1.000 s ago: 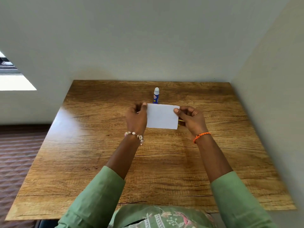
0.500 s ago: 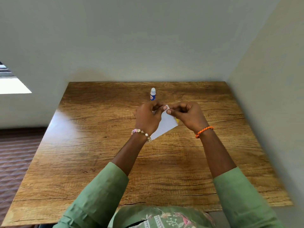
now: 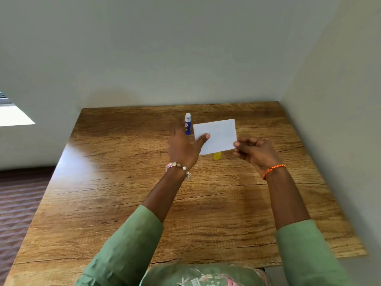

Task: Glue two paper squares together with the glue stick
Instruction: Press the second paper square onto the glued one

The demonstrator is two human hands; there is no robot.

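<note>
- Wooden table (image 3: 123, 203): grain-patterned top, set into the corner of two pale walls; a patch of glare lies on its left part.
- Left hand (image 3: 183, 148): raised over the table's middle, back toward the camera, fingers extended and blurred, thumb stretched out to the right. The thumb tip overlaps the paper's left edge; whether it actually touches cannot be determined. The hand grips nothing. A beaded bracelet (image 3: 177, 166) sits on the wrist.
- Glue stick (image 3: 187, 123): upright on the table toward the far edge, white cap, blue body, partly behind the left hand's fingers and just left of the paper.
- White paper (image 3: 216, 136): held up off the table, slightly tilted, appearing as a single sheet; whether it is one square or two cannot be told.
- Yellow item (image 3: 217, 155): on the table, mostly hidden under the paper's lower edge; not identifiable.
- Right hand (image 3: 252, 152): fingers curled, thumb and fingertips pinching the paper's lower right corner. An orange cord bracelet (image 3: 274, 170) circles the wrist.
</note>
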